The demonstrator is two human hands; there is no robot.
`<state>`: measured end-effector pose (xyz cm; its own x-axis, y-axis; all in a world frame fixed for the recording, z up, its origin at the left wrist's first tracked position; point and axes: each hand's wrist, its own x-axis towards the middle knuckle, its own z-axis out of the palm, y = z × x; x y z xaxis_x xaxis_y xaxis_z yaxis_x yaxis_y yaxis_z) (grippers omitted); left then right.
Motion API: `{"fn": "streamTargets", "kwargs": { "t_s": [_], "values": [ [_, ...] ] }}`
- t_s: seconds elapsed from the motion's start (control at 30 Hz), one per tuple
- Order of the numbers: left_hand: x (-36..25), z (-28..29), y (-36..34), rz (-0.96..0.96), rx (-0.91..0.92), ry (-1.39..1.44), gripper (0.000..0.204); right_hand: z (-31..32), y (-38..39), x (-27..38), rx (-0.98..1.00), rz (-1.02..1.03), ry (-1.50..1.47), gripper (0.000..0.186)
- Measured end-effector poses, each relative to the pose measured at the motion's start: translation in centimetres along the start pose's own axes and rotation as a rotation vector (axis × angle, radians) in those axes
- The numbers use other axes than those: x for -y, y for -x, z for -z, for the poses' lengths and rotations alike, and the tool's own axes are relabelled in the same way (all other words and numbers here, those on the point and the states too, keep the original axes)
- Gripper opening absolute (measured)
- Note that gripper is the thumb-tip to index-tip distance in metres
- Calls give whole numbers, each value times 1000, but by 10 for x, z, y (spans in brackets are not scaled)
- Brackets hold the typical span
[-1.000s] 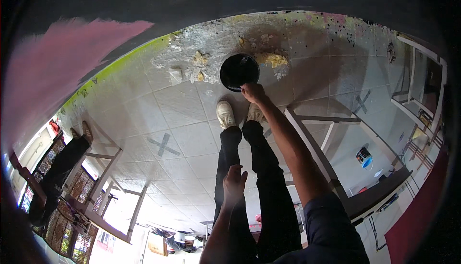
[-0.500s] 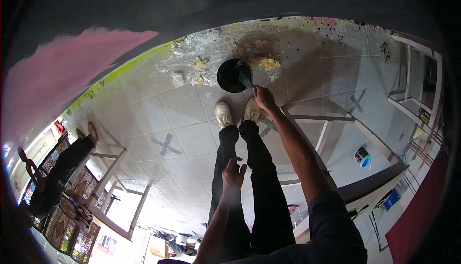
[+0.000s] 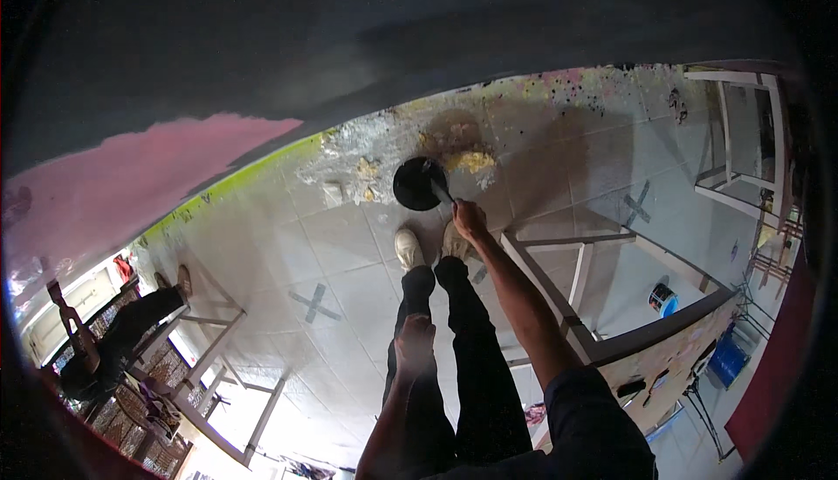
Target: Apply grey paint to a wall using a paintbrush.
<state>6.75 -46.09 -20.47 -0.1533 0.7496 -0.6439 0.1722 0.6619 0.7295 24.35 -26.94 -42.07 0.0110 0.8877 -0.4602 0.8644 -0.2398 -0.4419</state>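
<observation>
A round black bucket (image 3: pixel 410 185) of dark contents stands on the tiled floor just ahead of my shoes. My right hand (image 3: pixel 469 219) grips a paintbrush (image 3: pixel 442 192) by its handle, and its far end dips over the bucket's right side. What the bristles touch inside is too dark to make out. Over my left thigh, my left hand (image 3: pixel 415 337) is curled into a fist with nothing visible in it. Beyond the bucket rises a wall (image 3: pixel 419 26) painted dark grey, with a pink patch (image 3: pixel 166 166) at left.
Yellowish crumbled lumps (image 3: pixel 471 161) and paint spatters lie along the wall's foot. A wooden-legged table (image 3: pixel 663 332) stands to my right, with a small paint pail (image 3: pixel 663 299) beneath it. At left, a person (image 3: pixel 131 323) sits by another wooden frame (image 3: pixel 214 349).
My left hand has closed from loosely spread fingers and lowered slightly in view. The view has shifted, showing more of the dark wall. The right hand still holds the brush at the bucket.
</observation>
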Motion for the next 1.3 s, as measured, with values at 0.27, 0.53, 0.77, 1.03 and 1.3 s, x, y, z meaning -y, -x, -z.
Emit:
{"fn": "streamTargets", "kwargs": {
  "t_s": [0.27,0.53,0.77,1.03,1.3],
  "values": [
    [-97,0,-4,-336,72,104,23,38,26,-45,-253,120,-443,31],
    [-230,48,-14,-649,-159,-241,21,214,90,64,57,-183,-1329,33],
    [-496,138,-33,-1399,-659,-513,30,305,48,95,-423,144,-1099,38],
    [-703,233,-15,-2089,-1199,-956,39,347,-39,90,-851,149,-1105,37],
    [-733,267,-43,-2031,-1314,-1096,49,277,-58,191,-1080,184,-995,26]
  ]
}}
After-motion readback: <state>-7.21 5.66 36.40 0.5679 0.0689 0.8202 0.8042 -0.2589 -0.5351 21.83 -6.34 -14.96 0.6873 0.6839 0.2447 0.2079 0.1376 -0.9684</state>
